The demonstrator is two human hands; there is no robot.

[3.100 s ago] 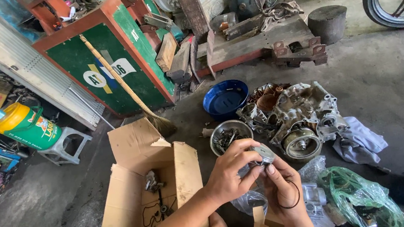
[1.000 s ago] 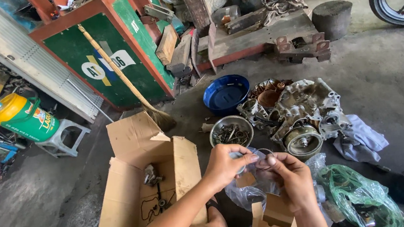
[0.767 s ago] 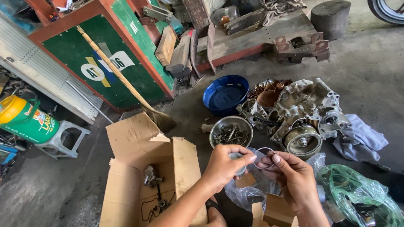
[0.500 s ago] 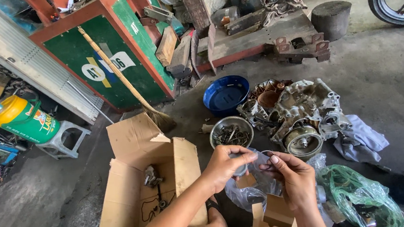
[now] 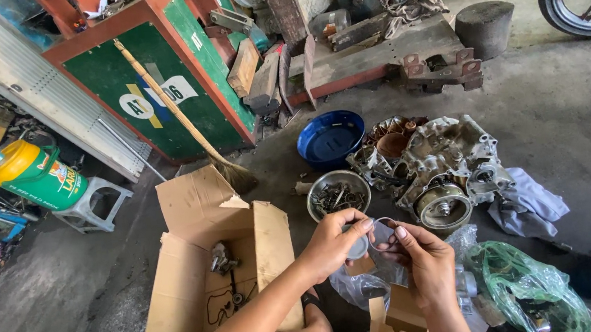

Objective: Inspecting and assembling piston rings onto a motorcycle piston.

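Observation:
My left hand (image 5: 333,243) and my right hand (image 5: 426,260) meet in front of me, both pinching a small clear plastic packet (image 5: 380,234) that has a thin ring inside it. The packet hangs above a crumpled clear bag (image 5: 362,288) and a small cardboard carton (image 5: 396,322). Just beyond my hands stand a metal bowl of bolts (image 5: 338,195) and a grey engine case (image 5: 447,164) on the concrete floor.
An open cardboard box (image 5: 198,283) with small parts lies at my left. A blue bowl (image 5: 331,138), a green plastic bag (image 5: 523,282), a grey cloth (image 5: 528,201), a broom (image 5: 175,112), a green cabinet (image 5: 157,78) and a yellow-green jug (image 5: 35,174) surround the spot.
Three seconds ago my hands held a round metal part with a black ring hung on the right one. Now they pinch the clear packet, slightly lower.

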